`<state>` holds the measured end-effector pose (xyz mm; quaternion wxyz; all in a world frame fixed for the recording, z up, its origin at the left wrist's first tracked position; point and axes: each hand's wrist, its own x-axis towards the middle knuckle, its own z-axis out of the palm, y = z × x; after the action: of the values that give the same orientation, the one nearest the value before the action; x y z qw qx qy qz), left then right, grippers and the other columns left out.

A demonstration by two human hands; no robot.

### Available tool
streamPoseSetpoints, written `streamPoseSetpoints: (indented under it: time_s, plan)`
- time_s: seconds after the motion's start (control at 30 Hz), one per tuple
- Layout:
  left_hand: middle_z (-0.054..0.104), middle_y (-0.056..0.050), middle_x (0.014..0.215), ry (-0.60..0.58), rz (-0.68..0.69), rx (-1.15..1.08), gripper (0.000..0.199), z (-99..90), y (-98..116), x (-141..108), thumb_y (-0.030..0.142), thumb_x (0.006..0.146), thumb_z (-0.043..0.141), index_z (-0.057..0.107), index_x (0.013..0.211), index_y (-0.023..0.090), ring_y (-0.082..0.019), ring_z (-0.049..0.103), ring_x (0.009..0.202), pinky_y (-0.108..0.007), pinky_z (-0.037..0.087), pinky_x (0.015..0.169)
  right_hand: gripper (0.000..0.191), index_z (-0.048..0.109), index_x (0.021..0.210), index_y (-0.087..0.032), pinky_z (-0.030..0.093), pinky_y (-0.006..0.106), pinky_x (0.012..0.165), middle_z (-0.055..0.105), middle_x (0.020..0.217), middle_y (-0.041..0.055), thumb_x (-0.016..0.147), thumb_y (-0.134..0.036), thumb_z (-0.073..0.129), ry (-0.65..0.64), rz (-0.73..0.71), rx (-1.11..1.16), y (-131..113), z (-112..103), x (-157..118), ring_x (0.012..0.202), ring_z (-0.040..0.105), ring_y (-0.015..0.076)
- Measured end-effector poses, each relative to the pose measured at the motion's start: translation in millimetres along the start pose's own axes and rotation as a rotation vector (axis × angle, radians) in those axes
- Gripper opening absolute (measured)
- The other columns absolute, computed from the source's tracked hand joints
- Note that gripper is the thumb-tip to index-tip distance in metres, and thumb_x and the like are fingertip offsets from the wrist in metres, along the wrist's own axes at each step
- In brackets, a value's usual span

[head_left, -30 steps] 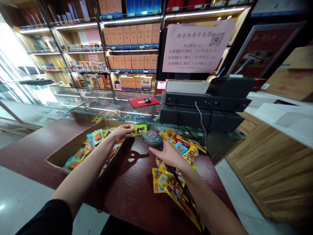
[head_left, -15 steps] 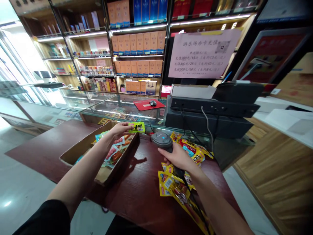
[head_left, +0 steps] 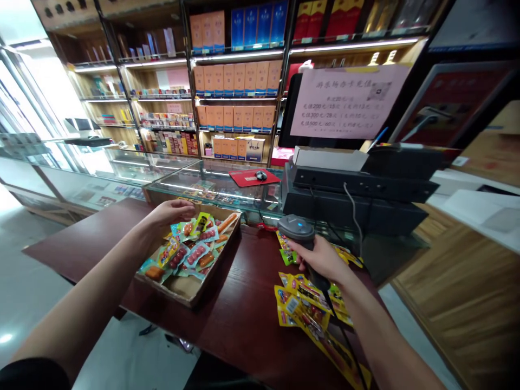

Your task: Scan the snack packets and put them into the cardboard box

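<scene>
My left hand hovers over the far left edge of a shallow cardboard box, its fingers loosely bent and nothing held. A green-yellow snack packet lies just beside it, on top of several clear-and-blue sausage packets in the box. My right hand grips the handle of a dark grey barcode scanner, whose head points left with a blue light on top. Below the scanner, yellow snack packets are spread on the table; more, with a green packet, lie partly hidden behind it.
The dark red table meets a glass display counter. A red mat with a mouse rests on the glass. A black cash register unit stands behind the packets. The scanner's cable runs toward me.
My left hand has let go of the green-yellow packet, which now lies in the box, and has drawn back left. The view has shifted slightly; my right hand still holds the scanner.
</scene>
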<state>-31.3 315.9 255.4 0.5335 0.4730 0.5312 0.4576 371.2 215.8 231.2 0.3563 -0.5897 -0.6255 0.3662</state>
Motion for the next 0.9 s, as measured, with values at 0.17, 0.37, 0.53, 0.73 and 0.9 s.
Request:
streamPoseSetpoints:
  time_s: [0.17,0.37,0.53,0.73,0.9]
  plan:
    - [0.067,-0.005,0.078,-0.189,0.090,0.099,0.037,61.9,-13,20,0.034,0.055,0.082,0.066,0.083,0.013,-0.015,0.064,0.070,-0.028,0.053,0.067,0.029,0.054,0.078,-0.018,0.047,0.026,0.043,0.059,0.054,0.0002,0.079,-0.046,0.059,0.020,0.015,-0.033,-3,-5,-9,0.042,0.059,0.0156]
    - [0.066,-0.003,0.070,-0.309,0.189,0.390,0.025,177.7,-50,71,0.028,0.059,0.075,0.067,0.079,0.016,-0.014,0.060,0.061,-0.025,0.048,0.060,0.027,0.054,0.082,-0.020,0.047,0.026,0.042,0.060,0.054,-0.0007,0.079,-0.046,0.060,0.075,0.056,-0.012,9,-15,-24,0.043,0.059,0.0156]
    - [0.068,-0.007,0.078,-0.219,0.341,0.799,0.025,227.0,-88,104,0.013,0.051,0.073,0.068,0.074,0.019,-0.024,0.063,0.084,-0.026,0.045,0.074,0.024,0.054,0.078,-0.019,0.046,0.025,0.043,0.059,0.052,-0.0009,0.080,-0.042,0.059,0.121,0.070,-0.021,18,-19,-32,0.042,0.057,0.0141]
    - [0.069,-0.009,0.080,-0.195,0.399,0.827,0.020,233.0,-106,114,0.012,0.055,0.069,0.070,0.073,0.020,-0.026,0.062,0.088,-0.027,0.043,0.077,0.021,0.058,0.086,-0.019,0.046,0.026,0.044,0.058,0.051,-0.0017,0.079,-0.038,0.061,0.133,0.075,0.016,23,-18,-32,0.042,0.057,0.0146]
    - [0.066,-0.006,0.064,-0.182,0.374,0.919,0.009,217.4,-78,104,0.023,0.060,0.071,0.070,0.066,0.018,-0.023,0.063,0.072,-0.027,0.044,0.067,0.020,0.055,0.083,-0.018,0.047,0.026,0.044,0.059,0.053,-0.0005,0.080,-0.038,0.060,0.107,0.142,0.045,23,-10,-32,0.043,0.058,0.0149]
